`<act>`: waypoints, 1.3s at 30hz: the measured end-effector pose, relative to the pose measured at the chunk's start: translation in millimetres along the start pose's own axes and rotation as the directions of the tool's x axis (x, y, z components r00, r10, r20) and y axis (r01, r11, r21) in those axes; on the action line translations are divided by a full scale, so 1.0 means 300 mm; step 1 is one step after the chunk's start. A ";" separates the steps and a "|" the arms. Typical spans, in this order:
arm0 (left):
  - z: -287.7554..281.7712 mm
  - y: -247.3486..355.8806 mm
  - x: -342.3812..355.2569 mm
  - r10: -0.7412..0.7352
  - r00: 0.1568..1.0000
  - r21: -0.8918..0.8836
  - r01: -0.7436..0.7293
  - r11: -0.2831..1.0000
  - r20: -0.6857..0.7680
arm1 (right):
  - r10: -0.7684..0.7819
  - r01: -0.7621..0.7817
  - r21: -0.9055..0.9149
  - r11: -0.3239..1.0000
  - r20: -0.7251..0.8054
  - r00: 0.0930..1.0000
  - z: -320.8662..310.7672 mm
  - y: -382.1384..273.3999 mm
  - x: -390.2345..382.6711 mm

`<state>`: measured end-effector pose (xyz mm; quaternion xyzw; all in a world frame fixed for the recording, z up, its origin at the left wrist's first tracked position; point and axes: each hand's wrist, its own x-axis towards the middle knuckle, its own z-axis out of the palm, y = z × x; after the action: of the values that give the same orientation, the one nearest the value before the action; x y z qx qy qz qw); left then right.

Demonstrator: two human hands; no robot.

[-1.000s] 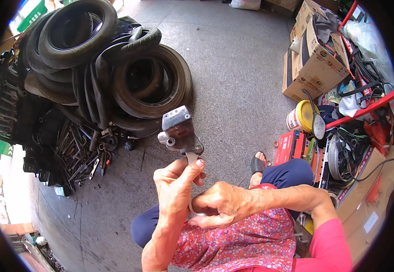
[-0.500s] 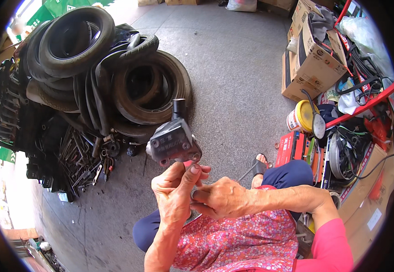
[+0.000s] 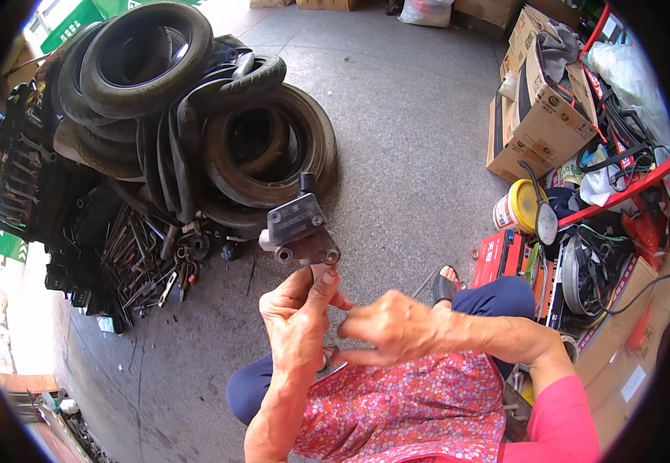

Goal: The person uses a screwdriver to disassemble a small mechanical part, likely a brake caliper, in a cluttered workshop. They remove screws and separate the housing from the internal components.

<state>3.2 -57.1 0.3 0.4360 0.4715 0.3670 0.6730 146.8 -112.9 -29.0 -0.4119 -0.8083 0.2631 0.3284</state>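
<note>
While I sit low over the grey concrete floor [image 3: 420, 116], the biggest thing before me is the heap of black rubber tyres [image 3: 196, 116] piled at the far left, one large tyre lying flat nearest the middle. Along the right side stand brown cardboard boxes [image 3: 539, 116], and nearer to me on that side is a clutter of black cables and red metal parts [image 3: 620, 185]. Just below the tyres, on the left, a spread of dark metal hand tools [image 3: 142, 266] lies scattered on the floor. A small yellow-lidded plastic tub [image 3: 516, 208] stands on the right, beside the boxes. My lap is covered by a red flowered apron [image 3: 412, 409].

My left hand [image 3: 296, 324] is raised in the middle of the scene, its fingertips pinched on the lower end of a small dark grey metal block with a flat lid and round ports [image 3: 298, 230], held up in the air in front of the flat tyre. My right hand [image 3: 393, 328] sits just to the right of the left, loosely curled, its fingers reaching toward the left palm; it grips nothing that I can see.
</note>
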 end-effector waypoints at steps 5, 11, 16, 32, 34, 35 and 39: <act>-0.020 -0.007 0.001 -0.077 0.995 0.104 0.070 0.992 0.061 | 0.199 -0.181 0.084 0.980 -0.344 0.918 -0.186 0.063 0.028; -0.025 -0.106 0.006 -0.051 0.983 0.178 0.020 0.984 0.174 | 0.206 -0.214 0.020 0.977 -0.368 0.907 -0.251 0.080 0.047; -0.017 -0.068 0.001 -0.215 0.963 0.196 0.182 0.963 0.163 | 0.157 -0.194 -0.054 0.980 -0.397 0.904 -0.221 0.091 0.026; -0.048 -0.104 0.056 -0.242 0.790 -0.488 0.555 0.673 0.564 | 0.045 -0.067 -0.064 0.996 -0.295 0.955 -0.255 0.020 0.047; -0.060 -0.087 0.063 -0.229 0.818 -0.524 0.526 0.670 0.528 | -0.077 -0.034 -0.218 0.975 -0.481 0.873 -0.349 -0.035 0.073; -0.080 -0.087 0.068 -0.220 0.826 -0.551 0.521 0.652 0.520 | -0.107 0.038 -0.127 0.991 -0.601 0.792 -0.385 -0.071 0.083; -0.094 -0.061 0.056 -0.243 0.874 -0.614 0.472 0.633 0.422 | -0.233 0.372 0.005 0.928 -0.771 0.593 -0.539 -0.256 0.069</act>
<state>-17.4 -41.7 -27.1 0.0944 0.2666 0.3044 0.9096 220.7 -110.7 135.4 -0.3110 -0.6294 0.0728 0.7083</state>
